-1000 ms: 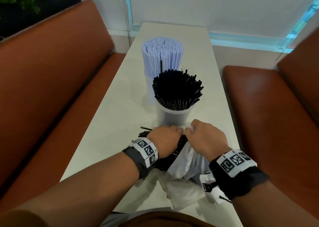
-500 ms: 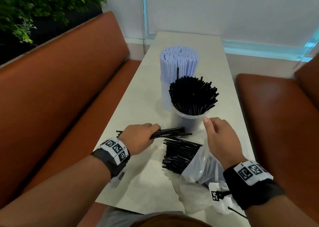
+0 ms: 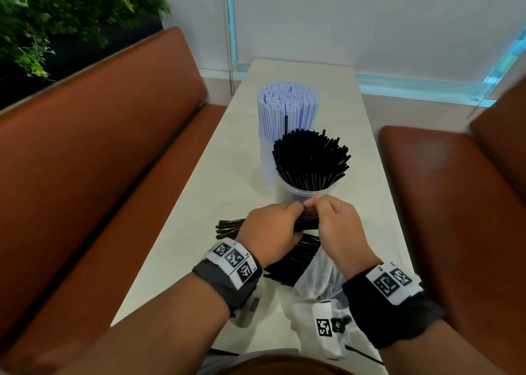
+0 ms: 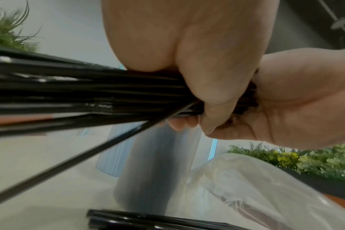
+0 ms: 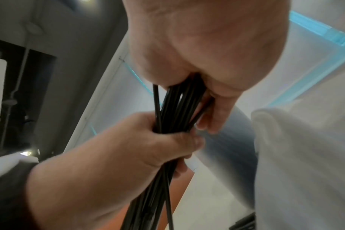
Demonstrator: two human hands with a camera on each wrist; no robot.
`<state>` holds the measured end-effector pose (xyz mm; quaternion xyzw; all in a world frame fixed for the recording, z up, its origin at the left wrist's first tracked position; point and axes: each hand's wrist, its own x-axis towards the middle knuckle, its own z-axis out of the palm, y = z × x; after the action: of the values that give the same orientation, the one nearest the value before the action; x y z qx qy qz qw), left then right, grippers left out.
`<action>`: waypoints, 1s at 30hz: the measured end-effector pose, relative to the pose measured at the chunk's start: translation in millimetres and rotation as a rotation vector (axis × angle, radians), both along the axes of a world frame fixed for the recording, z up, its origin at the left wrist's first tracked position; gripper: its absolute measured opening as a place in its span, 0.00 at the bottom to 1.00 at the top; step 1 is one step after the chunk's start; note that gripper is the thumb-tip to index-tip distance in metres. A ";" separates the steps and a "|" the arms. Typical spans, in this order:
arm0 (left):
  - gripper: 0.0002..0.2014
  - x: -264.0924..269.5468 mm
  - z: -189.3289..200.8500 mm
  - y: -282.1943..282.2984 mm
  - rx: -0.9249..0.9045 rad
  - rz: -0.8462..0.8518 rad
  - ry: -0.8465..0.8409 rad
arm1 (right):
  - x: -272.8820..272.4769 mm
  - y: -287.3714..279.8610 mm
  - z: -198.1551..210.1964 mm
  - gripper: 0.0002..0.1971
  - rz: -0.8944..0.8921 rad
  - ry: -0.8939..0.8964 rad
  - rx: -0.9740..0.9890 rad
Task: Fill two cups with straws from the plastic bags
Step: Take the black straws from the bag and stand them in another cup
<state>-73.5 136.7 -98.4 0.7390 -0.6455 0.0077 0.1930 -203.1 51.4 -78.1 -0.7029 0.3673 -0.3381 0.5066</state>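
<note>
Two clear cups stand on the white table [image 3: 176, 243]. The far cup [image 3: 266, 158] is packed with pale blue-white straws [image 3: 287, 104]. The near cup [image 3: 301, 196] holds black straws [image 3: 310, 158] fanned out. Both hands grip one bundle of black straws [image 3: 227, 228] [image 4: 89, 93] [image 5: 175, 109] held level just in front of the near cup: my left hand [image 3: 270, 230] at its middle, my right hand [image 3: 333, 223] round its right end. More black straws [image 3: 293, 258] poke out of a clear plastic bag [image 3: 316, 283] lying under the hands.
Brown bench seats [image 3: 113, 161] [image 3: 455, 203] run along both sides of the narrow table. A green plant [image 3: 57, 13] stands behind the left bench. A white wall with a light-blue strip [image 3: 412, 87] closes the far end.
My left hand pulled a bundle of black straws out of the bag and lifted it. My right hand let go of the bag and came over to grip the bundle's right end.
</note>
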 end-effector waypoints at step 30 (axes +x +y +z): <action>0.10 -15.3 78.5 -35.6 -0.690 0.057 1.715 | -4.1 -7.0 11.4 0.17 0.174 -0.205 0.554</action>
<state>-88.7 101.1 -19.9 0.4089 -0.2255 -0.3456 0.8139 -207.3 44.4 -66.8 -0.5292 0.3307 -0.2495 0.7405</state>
